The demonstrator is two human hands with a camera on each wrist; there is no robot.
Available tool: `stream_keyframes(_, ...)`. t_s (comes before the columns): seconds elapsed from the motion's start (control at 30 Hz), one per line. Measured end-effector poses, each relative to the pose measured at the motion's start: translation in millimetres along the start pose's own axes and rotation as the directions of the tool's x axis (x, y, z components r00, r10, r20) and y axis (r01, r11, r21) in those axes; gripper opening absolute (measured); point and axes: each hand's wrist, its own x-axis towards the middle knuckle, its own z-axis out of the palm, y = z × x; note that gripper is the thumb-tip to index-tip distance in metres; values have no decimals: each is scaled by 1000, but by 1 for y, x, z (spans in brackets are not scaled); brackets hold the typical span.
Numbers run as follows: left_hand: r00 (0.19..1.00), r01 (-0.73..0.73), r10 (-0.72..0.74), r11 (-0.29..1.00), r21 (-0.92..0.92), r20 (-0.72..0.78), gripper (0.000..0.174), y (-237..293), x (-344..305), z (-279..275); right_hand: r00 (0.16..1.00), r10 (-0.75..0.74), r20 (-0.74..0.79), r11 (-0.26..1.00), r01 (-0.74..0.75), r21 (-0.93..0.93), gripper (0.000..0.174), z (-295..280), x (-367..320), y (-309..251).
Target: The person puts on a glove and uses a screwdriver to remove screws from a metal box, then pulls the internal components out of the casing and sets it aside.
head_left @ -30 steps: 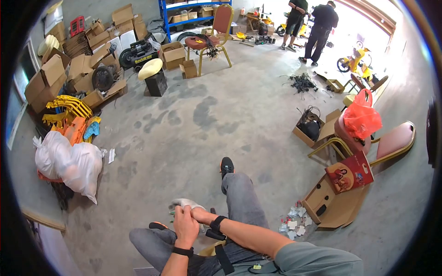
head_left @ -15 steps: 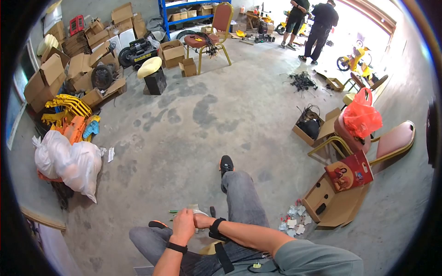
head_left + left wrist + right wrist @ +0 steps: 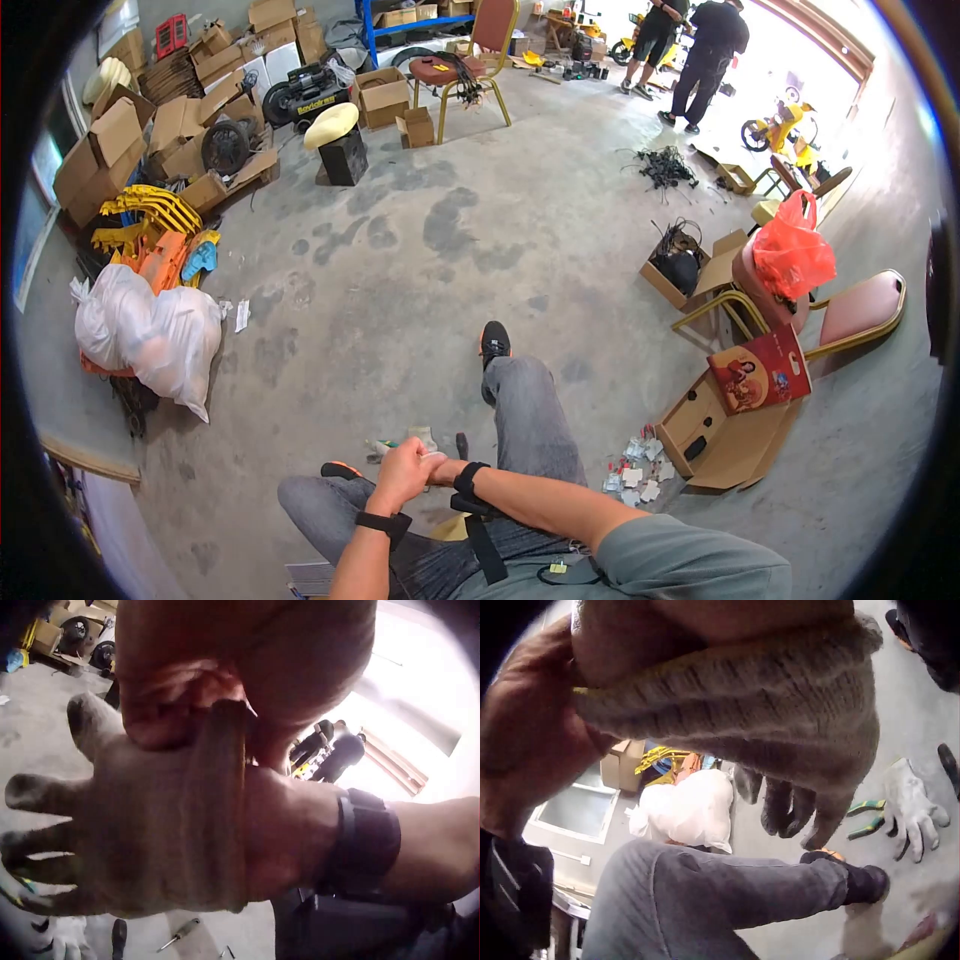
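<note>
A pale knitted work glove [image 3: 142, 817] covers my right hand [image 3: 172, 825], its fingers spread out and its cuff round the base of the hand. Curled at that cuff, my left hand [image 3: 240, 667] pinches the glove's edge. In the head view the left hand [image 3: 403, 473] overlaps the right hand [image 3: 440, 470] and hides most of the glove. From the right wrist view, the glove's ribbed cuff [image 3: 727, 697] stretches across, with the glove fingers pointing down. A second pale glove [image 3: 911, 806] lies on the floor, beside green-and-yellow-handled pliers [image 3: 866, 819].
A screwdriver [image 3: 180, 934] lies on the floor near my feet. To the right sit an open cardboard box [image 3: 715, 440] and a pile of small pale parts [image 3: 640, 470]. White sacks [image 3: 150, 325] stand at left. Chairs [image 3: 465, 70] and two people [image 3: 700, 55] are farther off.
The worn glove showed beyond my hands earlier; now the left hand covers most of it. My left wrist has turned, and the head view has shifted slightly. The second glove now shows on the floor.
</note>
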Motion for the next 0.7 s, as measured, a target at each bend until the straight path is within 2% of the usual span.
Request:
stream_keyframes(0.07, 993, -57, 59, 998, -14, 103, 25, -11, 0, -3, 999, -31, 30, 997, 28, 72, 26, 3, 23, 18)
stream_keyframes(0.17, 982, -10, -5, 997, 79, 189, 24, 5, -4, -19, 993, -82, 80, 982, 67, 177, 30, 22, 50, 51)
stream_keyframes(0.2, 983, -7, -8, 997, 79, 185, 24, 2, -3, -16, 991, -99, 95, 975, 77, 210, 31, 24, 54, 64)
stream_keyframes(0.23, 993, -38, 19, 985, 169, 115, 23, -2, -1, -10, 990, -100, 97, 975, 78, 209, 31, 17, 44, 43)
stream_keyframes(0.27, 997, -64, 53, 964, 260, 49, 22, -5, 0, -5, 991, -77, 112, 997, 77, 0, 29, 5, 24, 1)
stream_keyframes(0.3, 997, -68, 57, 963, 261, 48, 22, -2, 0, -3, 992, -52, 118, 975, 76, -211, 27, -2, 10, -37)
stream_keyframes(0.37, 989, -90, 128, 917, 387, -72, 15, 5, 2, 3, 991, -108, 81, 972, 123, -203, 27, -3, 3, -71)
stream_keyframes(0.4, 988, -109, 142, 916, 387, -59, 15, 6, 2, 4, 985, -164, 43, 966, 169, -196, 26, -6, 1, -79)
stream_keyframes(0.43, 975, -177, 217, 886, 429, -46, 12, 6, 3, 5, 961, -276, 25, 867, 260, -426, 32, -1, 5, -69)
stream_keyframes(0.47, 955, -249, 294, 848, 468, -25, 10, 6, 5, 8, 963, -269, -8, 866, 238, -439, 32, -10, -1, -56)
stream_keyframes(0.53, 928, -320, 373, 804, 501, -7, 10, 3, 9, 17, 969, -222, -112, 919, 170, -355, 34, -7, 9, -43)
stream_keyframes(0.6, 924, -381, 357, 819, 430, 138, 10, 3, 12, 19, 966, -178, -190, 960, 129, -247, 37, -16, -5, -30)
stream_keyframes(0.7, 900, -436, 395, 828, 352, 186, 9, 17, 3, 22, 961, -99, -259, 994, 84, -69, 41, -11, 12, -23)
